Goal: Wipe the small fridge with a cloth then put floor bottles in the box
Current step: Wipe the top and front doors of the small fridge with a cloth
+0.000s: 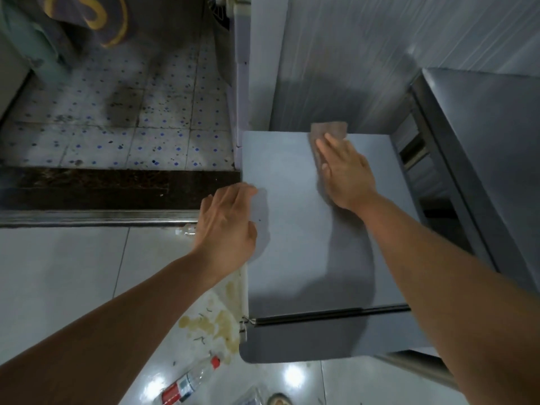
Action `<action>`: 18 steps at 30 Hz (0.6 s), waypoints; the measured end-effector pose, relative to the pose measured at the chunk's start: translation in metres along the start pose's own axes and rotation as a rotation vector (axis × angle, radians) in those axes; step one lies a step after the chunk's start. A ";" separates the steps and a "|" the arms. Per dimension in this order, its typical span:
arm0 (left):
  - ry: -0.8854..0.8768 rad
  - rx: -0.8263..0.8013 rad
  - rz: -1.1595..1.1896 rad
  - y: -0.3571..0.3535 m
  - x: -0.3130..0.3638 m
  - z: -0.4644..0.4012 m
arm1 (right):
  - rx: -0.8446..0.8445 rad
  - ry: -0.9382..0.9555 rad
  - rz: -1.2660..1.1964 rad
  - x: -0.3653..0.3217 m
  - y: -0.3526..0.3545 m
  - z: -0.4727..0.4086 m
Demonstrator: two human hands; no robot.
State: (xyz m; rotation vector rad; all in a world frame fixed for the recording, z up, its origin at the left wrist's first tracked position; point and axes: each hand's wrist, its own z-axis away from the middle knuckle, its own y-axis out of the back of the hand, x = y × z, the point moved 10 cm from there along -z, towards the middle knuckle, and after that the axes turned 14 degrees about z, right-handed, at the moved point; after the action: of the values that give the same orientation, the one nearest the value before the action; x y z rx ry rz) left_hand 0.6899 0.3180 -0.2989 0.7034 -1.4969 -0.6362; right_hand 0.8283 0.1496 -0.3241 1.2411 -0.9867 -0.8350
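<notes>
Right hand lay flat, fingers extended, pressing the cloth onto the fridge top. Cloth was brownish, mostly under the palm; its far end stuck out past the fingertips at the top's back edge, against the wall. Not a closed grip, only a flat press.

Left hand rested open on the fridge's left edge, fingers loosely spread and pointing away, nothing in it. The two hands were well apart, with bare grey top between them.

Right of the right hand: a steel cabinet close beside the fridge, a narrow dark gap between the two. Beyond the left hand: a white vertical panel at the fridge's back left corner.

Left of the left hand: a dark threshold with a metal strip, then dirty blue-dotted tiles beyond. A clear bottle lay on the floor just past the left hand, mostly hidden by it.

Below the left forearm: yellowish stains on the floor along the fridge's side. Nearer the camera, a second bottle, red cap and red label, lay on its side on the glossy floor. Clear plastic at the bottom edge, too cropped to identify.

No box seen.
</notes>
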 end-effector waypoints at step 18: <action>0.096 -0.045 -0.163 -0.040 0.026 -0.013 | -0.100 -0.163 -0.054 0.080 -0.028 0.064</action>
State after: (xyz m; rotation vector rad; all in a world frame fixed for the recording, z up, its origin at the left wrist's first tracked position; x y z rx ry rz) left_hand 0.7047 0.2725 -0.3115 0.8156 -1.3421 -0.7470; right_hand 0.7981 0.0488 -0.3374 1.1315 -1.0313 -1.0287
